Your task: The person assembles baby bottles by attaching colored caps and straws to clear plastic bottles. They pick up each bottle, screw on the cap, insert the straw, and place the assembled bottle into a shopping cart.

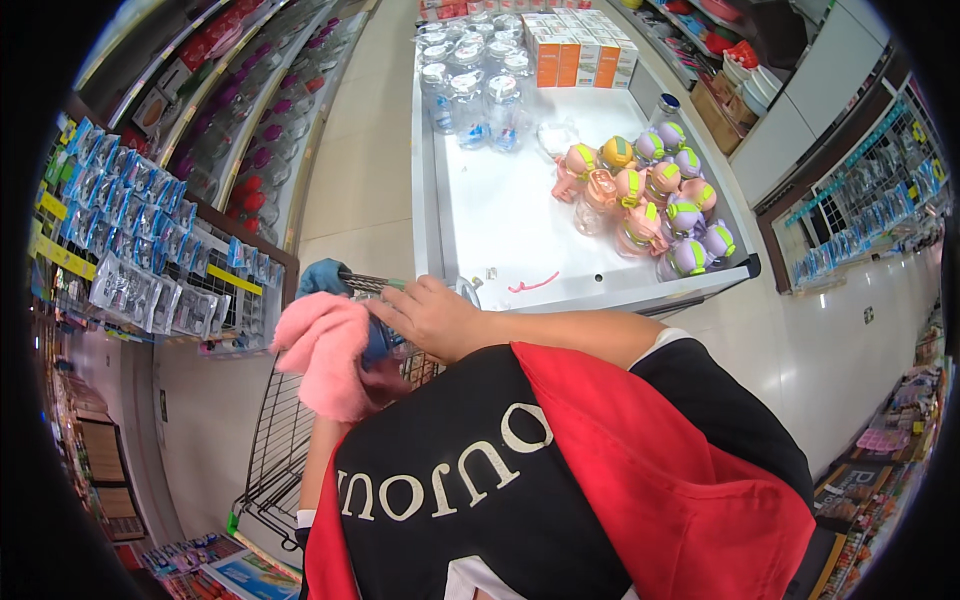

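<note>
A fluffy pink cloth (325,350) is bunched over the end of my left forearm. It covers my left hand, whose fingers are hidden, and the hand holds it up over the cart. My right hand (435,318) is beside it, back upward, fingers curled down over a blue, partly see-through thing (380,342). That looks like a container, though cloth and fingers hide most of it. Just beyond, a teal cloth (324,277) hangs at the far end of a wire shopping cart (275,440).
Ahead stands a white display table (500,215) with clear jars (466,100), orange-and-white boxes (580,55) and a cluster of pink and purple bottles (685,215). A pink mark (534,283) is on its near part. Racks of hanging packets (150,235) stand left and right.
</note>
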Available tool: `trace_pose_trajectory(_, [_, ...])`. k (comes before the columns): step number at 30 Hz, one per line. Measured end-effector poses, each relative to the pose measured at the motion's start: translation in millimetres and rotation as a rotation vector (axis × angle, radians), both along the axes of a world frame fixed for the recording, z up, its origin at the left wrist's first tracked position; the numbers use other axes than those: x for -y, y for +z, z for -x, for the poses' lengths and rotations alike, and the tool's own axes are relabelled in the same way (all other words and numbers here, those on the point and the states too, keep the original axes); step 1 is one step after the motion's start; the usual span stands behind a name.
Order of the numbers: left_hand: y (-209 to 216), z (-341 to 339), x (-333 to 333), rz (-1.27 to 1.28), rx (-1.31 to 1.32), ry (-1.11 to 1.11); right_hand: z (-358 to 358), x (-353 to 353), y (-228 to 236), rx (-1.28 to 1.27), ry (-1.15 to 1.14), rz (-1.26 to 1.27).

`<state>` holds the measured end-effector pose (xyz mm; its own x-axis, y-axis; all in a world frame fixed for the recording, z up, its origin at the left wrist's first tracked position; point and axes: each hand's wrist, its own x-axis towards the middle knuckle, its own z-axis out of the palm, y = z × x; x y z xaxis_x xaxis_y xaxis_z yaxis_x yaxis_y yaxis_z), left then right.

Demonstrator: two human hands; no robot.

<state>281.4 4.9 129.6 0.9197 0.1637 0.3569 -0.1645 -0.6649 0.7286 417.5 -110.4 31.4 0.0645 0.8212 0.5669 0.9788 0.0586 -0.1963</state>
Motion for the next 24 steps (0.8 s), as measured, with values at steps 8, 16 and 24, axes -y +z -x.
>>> trace_pose_trajectory(8, [-24.1,-6.2,11.2,0.659,-0.004,0.381,-13.7,4.9,-7.1,-0.802,0.447,0.291])
trace_pose_trajectory(16, [-35.8,23.0,20.8,-0.007,-0.275,0.572,-19.7,7.2,-44.5,-0.998,0.362,0.598])
trace_pose_trajectory(24, [-38.6,43.5,52.6,0.525,-0.376,0.629,-5.8,42.5,-74.8,-0.811,0.187,0.428])
